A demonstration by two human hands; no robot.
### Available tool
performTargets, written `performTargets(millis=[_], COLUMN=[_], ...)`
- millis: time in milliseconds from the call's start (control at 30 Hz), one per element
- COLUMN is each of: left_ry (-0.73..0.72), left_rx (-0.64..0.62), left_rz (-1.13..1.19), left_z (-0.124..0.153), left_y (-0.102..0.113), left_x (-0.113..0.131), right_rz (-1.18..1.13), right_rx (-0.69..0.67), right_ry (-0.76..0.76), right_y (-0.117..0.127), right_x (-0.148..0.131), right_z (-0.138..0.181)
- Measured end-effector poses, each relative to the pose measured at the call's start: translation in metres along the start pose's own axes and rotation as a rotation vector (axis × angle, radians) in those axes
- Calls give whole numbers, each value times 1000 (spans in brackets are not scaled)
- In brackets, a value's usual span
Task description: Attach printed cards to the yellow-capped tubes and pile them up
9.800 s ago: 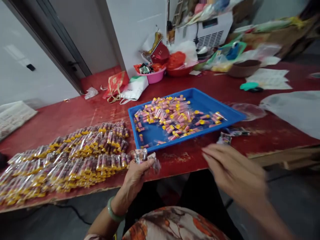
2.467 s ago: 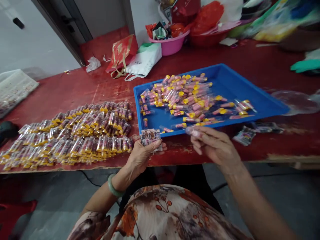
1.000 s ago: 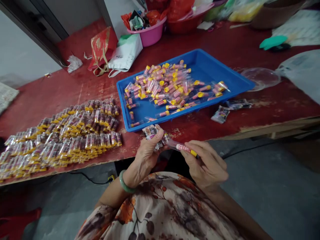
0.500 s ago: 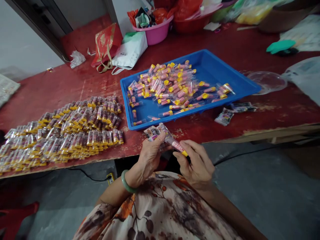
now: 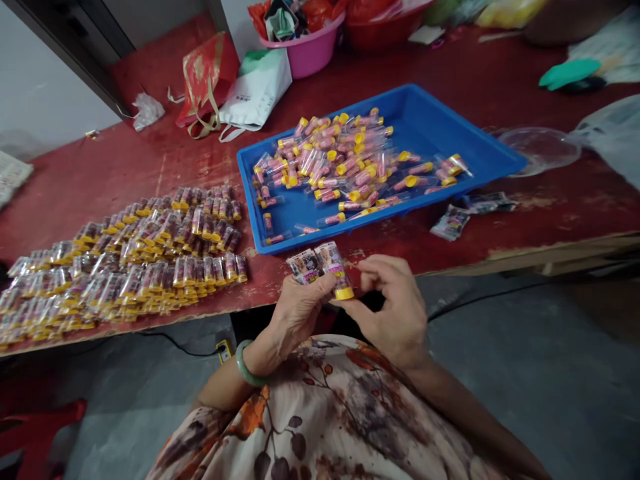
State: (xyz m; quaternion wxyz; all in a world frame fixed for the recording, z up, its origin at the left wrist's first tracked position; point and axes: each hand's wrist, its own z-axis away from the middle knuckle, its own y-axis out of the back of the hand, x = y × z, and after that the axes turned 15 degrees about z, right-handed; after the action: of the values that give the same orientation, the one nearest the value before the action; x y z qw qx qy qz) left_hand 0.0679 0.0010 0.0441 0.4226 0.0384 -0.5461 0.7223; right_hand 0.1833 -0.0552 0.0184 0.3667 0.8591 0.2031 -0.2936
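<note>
The yellow-capped tube (image 5: 344, 291) sits inside its glossy printed sleeve (image 5: 329, 256) now, above the front edge of the worktop (image 5: 190, 160), only that round plastic rim poking out! The left hand (image 5: 303, 303) has its fingers clamped on the sleeve and the flat, crinkly wrappers (image 5: 303, 265) beside it; the right hand (image 5: 395, 313) has thumb and forefinger apart, thumb right by the cap. Print on the film: small pictures, a purple band, lettering too fine to read. And look at the change: half a second ago the pink-filled length stuck well out, pinched in the right fingers; now it's tucked in and those fingers have let go. Behind, clear loose tubes (image 5: 345, 153) heap in the smooth blue tray (image 5: 450, 137); to the left, shiny wrapped tubes (image 5: 145, 267) lie stacked in rows.
</note>
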Motion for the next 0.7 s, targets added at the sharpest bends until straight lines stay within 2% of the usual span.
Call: performTargets(millis=[133,300,500,700], left_ry=[45,89,90,100], left_rx=[-58,-73,-53,-49], left_rz=[-52,-95,-71,-90], left_z=[2,4,3,2], left_y=[5,12,9,10], left_x=[0,-1,2,10], right_rz=[-85,-4,32,-51], right_rx=[-86,-65,-81,-83], right_ry=[-110,-70,20,-31], right_y=[5,7,8,17], right_x=[0,-6,-5,-8], right_z=[-12,-12,-10,-5])
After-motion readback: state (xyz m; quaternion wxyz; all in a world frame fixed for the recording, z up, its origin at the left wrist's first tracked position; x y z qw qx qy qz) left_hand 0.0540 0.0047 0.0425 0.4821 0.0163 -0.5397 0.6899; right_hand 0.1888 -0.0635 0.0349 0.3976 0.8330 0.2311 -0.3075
